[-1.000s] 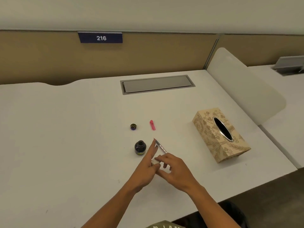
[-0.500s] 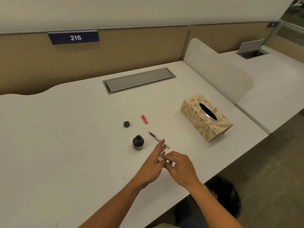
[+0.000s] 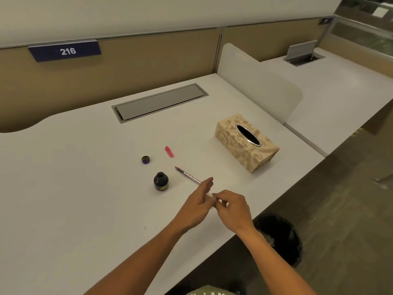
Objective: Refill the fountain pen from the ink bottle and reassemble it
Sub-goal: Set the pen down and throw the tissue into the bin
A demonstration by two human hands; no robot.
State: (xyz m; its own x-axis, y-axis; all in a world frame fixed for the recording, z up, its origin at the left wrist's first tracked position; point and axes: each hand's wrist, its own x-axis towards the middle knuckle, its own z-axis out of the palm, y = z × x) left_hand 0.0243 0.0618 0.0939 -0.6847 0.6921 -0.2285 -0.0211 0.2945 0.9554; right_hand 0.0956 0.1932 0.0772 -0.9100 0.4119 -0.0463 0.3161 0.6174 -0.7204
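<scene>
Firstly, at the far left a dark blue plate (image 3: 64,51) with the white number 216 is seen on the beige partition. A flat grey metal flap (image 3: 159,102) is set into the smooth white desk (image 3: 63,177). Nearer, a small round bottle cap (image 3: 145,159) is laid with its hollow side up, and beside it, to the right, a short pink translucent pen cap (image 3: 169,151) is laid flat. The ink bottle (image 3: 161,181), of dark glass, round and squat, is placed open and upright in front of the two caps. Just right of the bottle the fountain pen (image 3: 187,175) is held low over the desk, thin and clear in the body, with its reddish nib turned away toward the pen cap. Its rear end is gripped by the left hand (image 3: 196,206), whose fingers are curled around it with the index finger extended along the barrel. A small pale part at that end is pinched by the fingertips of the right hand (image 3: 232,209). Further right, a rectangular tissue box (image 3: 246,143) with a beige floral print and a dark oval opening is placed, well apart from the pen
</scene>
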